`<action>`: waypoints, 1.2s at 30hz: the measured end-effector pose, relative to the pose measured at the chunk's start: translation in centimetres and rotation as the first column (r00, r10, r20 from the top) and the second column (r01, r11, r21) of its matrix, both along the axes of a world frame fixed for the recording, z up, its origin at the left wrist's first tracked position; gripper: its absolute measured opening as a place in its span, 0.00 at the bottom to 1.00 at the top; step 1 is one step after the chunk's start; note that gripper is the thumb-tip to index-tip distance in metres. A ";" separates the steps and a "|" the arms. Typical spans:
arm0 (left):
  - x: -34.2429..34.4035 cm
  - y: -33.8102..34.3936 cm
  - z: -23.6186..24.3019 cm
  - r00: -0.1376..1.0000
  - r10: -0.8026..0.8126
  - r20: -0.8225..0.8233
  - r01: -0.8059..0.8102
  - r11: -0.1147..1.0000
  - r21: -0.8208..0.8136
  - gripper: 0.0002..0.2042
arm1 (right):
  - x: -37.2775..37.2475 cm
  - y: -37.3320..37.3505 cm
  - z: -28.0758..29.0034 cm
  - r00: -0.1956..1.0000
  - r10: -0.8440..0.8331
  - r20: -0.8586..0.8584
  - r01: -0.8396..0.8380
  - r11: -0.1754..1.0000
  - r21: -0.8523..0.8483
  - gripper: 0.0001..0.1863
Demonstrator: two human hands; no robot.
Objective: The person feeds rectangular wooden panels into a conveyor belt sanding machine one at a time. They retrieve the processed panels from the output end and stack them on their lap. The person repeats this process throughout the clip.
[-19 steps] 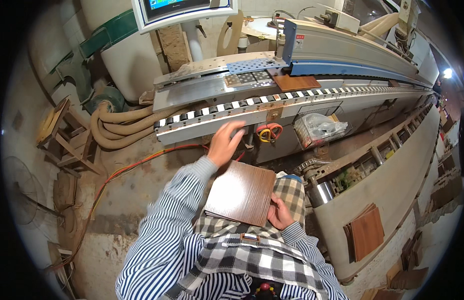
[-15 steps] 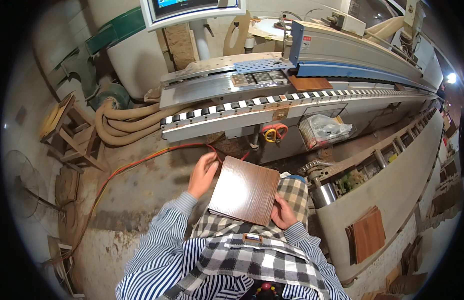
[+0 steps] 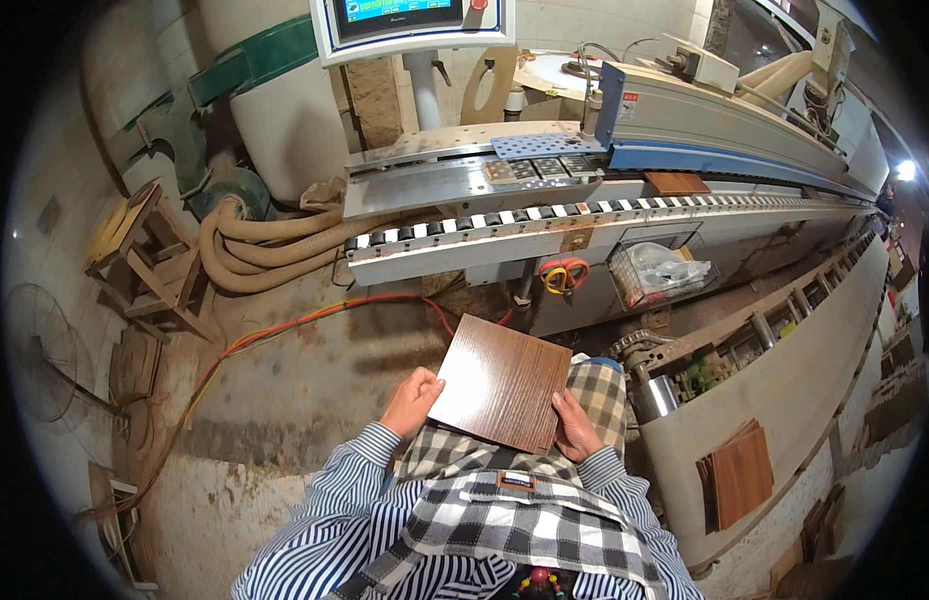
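Head cam: you've got a brown wood-grain panel (image 3: 501,383) btwn both hands, over your checked lap (image 3: 606,400); its far L corner juts past the lap's L edge, w/ the floor seen beyond. Your L hand (image 3: 412,402) is part-closed, fingers bent, fingertips at the panel's L edge. Your R hand (image 3: 577,428) is part-closed too, thumb up on the R edge; its other fingers are partly hidden, so can't tell how far they go under. Can't tell either if more panels lie beneath, or if it's resting on the lap or held just above. Light glares off the panel's L half.

To your R, a stack of brown panels (image 3: 741,473) lies on the grey conveyor (image 3: 819,375), nr its near end, sheets slightly fanned. A shiny roller (image 3: 661,396) sits at that conveyor's L corner.

Ahead, a roller track (image 3: 484,220) runs L to R. Below its near edge hang scissors (image 3: 559,278) w/ red & yellow handles, and just R of them a wire basket (image 3: 624,275) w/ a clear plastic bag (image 3: 664,268) in it. Past the track's far edge, another brown piece (image 3: 676,183) lies by the blue guard (image 3: 664,160)
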State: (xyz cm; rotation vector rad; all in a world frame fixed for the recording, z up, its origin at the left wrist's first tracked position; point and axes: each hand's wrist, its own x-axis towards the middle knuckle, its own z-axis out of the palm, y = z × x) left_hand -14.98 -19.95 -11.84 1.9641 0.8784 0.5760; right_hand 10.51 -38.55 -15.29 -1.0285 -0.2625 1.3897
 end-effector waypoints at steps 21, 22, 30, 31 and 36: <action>7.5 13.0 11.4 0.862 0.365 0.353 -0.279 0.921 -0.271 0.24 | -0.2 -0.4 0.4 1.000 0.015 0.000 -0.015 1.000 0.006 0.32; 7.8 14.6 10.8 0.903 0.316 0.290 -0.341 0.939 0.036 0.26 | -0.2 -0.2 0.4 1.000 0.020 0.002 -0.020 1.000 0.011 0.32; 10.0 15.4 14.0 0.845 0.448 -0.292 -0.206 0.777 0.595 0.22 | 0.0 -0.3 -0.7 1.000 0.012 -0.029 -0.010 0.999 0.043 0.31; 10.2 15.7 14.0 0.836 0.472 -0.279 -0.205 0.741 0.640 0.21 | 0.0 -0.3 -0.7 1.000 0.012 -0.028 -0.011 0.999 0.037 0.31; 11.3 19.5 12.4 0.858 0.474 -0.200 -0.218 0.688 0.692 0.22 | 0.0 -0.3 -0.2 0.998 -0.006 -0.056 0.006 1.000 0.005 0.29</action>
